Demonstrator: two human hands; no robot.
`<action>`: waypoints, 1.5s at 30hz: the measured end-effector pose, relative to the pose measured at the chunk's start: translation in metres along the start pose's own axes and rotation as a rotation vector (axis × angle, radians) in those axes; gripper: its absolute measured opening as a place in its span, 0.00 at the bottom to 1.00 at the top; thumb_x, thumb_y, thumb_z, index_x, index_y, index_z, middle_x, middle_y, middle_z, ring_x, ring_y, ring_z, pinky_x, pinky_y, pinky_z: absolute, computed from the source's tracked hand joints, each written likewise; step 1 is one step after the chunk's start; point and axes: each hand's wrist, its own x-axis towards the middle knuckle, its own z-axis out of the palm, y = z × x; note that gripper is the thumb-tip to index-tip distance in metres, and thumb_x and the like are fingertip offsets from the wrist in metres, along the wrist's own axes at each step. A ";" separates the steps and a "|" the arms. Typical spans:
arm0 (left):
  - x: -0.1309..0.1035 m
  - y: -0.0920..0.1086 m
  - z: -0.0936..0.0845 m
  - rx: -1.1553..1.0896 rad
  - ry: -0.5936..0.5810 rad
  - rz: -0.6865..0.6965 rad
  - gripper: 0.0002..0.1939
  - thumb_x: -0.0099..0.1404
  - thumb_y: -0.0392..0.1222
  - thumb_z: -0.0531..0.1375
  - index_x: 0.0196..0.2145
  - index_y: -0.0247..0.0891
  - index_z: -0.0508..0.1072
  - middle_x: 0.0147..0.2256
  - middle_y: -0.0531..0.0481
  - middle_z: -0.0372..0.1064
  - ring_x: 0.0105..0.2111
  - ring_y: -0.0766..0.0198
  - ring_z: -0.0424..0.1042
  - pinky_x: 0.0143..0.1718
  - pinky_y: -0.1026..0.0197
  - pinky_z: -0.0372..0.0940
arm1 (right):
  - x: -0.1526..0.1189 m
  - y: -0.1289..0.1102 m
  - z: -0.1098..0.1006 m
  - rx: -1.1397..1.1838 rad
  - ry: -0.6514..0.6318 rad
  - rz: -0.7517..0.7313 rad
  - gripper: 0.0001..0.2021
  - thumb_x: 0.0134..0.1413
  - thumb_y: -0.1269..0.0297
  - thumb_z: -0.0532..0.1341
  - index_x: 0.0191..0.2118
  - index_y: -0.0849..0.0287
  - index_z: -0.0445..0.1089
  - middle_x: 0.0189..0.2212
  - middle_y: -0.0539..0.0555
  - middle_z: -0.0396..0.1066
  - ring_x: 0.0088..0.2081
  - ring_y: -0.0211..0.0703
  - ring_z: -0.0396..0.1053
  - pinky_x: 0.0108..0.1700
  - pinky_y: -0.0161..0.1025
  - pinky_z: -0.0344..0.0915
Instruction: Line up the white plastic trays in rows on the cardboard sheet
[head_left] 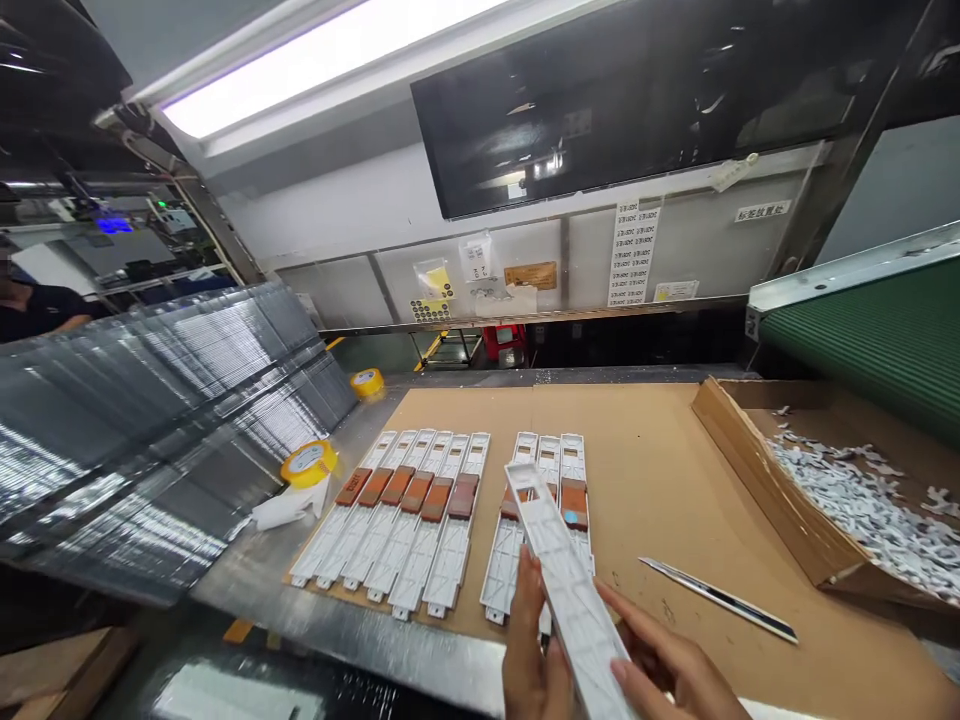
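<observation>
Both my hands hold one long white plastic strip tilted up over the cardboard sheet. My left hand grips its left edge from below. On the right edge rest the fingers of my right hand. Beneath the strip lie three similar white strips with brown inserts. A row of several more white strips with brown inserts lies further left on the cardboard.
A thin metal blade lies on the cardboard at right. A cardboard box holds white plastic scraps. Yellow tape rolls and stacked clear plastic trays sit at left. A green conveyor belt runs at right. A person is far left.
</observation>
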 end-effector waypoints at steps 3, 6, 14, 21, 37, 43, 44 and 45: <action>0.004 -0.003 -0.004 -0.466 0.175 -0.424 0.28 0.65 0.46 0.51 0.62 0.45 0.51 0.63 0.44 0.45 0.61 0.55 0.50 0.55 0.54 0.60 | 0.004 0.012 0.011 -0.325 0.063 -0.177 0.24 0.60 0.60 0.54 0.59 0.65 0.59 0.55 0.60 0.62 0.56 0.48 0.61 0.56 0.37 0.59; 0.011 0.005 -0.006 -0.651 0.330 -0.646 0.29 0.64 0.48 0.53 0.61 0.44 0.52 0.63 0.47 0.48 0.60 0.58 0.52 0.55 0.58 0.60 | 0.002 0.032 0.021 -0.415 0.105 -0.266 0.23 0.61 0.61 0.53 0.59 0.67 0.58 0.56 0.59 0.61 0.56 0.44 0.61 0.56 0.33 0.57; 0.025 0.020 -0.009 -1.164 0.003 -1.144 0.32 0.66 0.58 0.45 0.50 0.26 0.69 0.38 0.40 0.74 0.43 0.56 0.71 0.48 0.57 0.61 | -0.005 0.036 0.044 -0.381 0.065 -0.236 0.24 0.62 0.64 0.53 0.63 0.60 0.52 0.59 0.58 0.57 0.55 0.46 0.62 0.58 0.40 0.56; 0.029 0.015 -0.019 -1.344 -0.054 -1.165 0.35 0.67 0.58 0.41 0.49 0.22 0.68 0.36 0.41 0.75 0.37 0.61 0.73 0.45 0.60 0.61 | 0.001 0.037 0.053 -0.414 0.069 -0.307 0.26 0.62 0.68 0.53 0.64 0.53 0.46 0.59 0.57 0.57 0.55 0.46 0.61 0.58 0.42 0.58; 0.033 -0.003 -0.042 -1.328 0.059 -1.139 0.27 0.64 0.56 0.49 0.40 0.27 0.74 0.32 0.43 0.74 0.31 0.58 0.72 0.39 0.56 0.62 | 0.024 0.039 0.059 -0.447 -0.059 -0.309 0.25 0.63 0.64 0.52 0.64 0.51 0.46 0.59 0.53 0.57 0.56 0.40 0.60 0.54 0.31 0.60; 0.040 -0.012 -0.073 -0.968 0.379 -1.149 0.23 0.64 0.52 0.54 0.43 0.27 0.73 0.31 0.41 0.74 0.30 0.62 0.72 0.39 0.60 0.63 | 0.052 0.051 0.056 -0.651 0.001 -0.275 0.15 0.65 0.60 0.48 0.54 0.55 0.58 0.42 0.52 0.72 0.41 0.35 0.71 0.41 0.27 0.68; 0.042 -0.014 -0.079 -0.919 0.398 -1.135 0.23 0.64 0.51 0.55 0.44 0.27 0.73 0.30 0.42 0.74 0.29 0.63 0.72 0.38 0.61 0.64 | 0.063 0.055 0.055 -0.738 0.008 -0.258 0.15 0.65 0.60 0.47 0.54 0.56 0.59 0.42 0.53 0.71 0.42 0.36 0.70 0.41 0.29 0.68; 0.046 -0.017 -0.084 -0.884 0.405 -1.122 0.23 0.63 0.51 0.55 0.44 0.26 0.72 0.30 0.42 0.74 0.28 0.63 0.72 0.37 0.61 0.64 | 0.076 0.058 0.053 -0.822 0.007 -0.247 0.15 0.65 0.59 0.46 0.53 0.57 0.59 0.43 0.54 0.70 0.43 0.38 0.69 0.43 0.32 0.68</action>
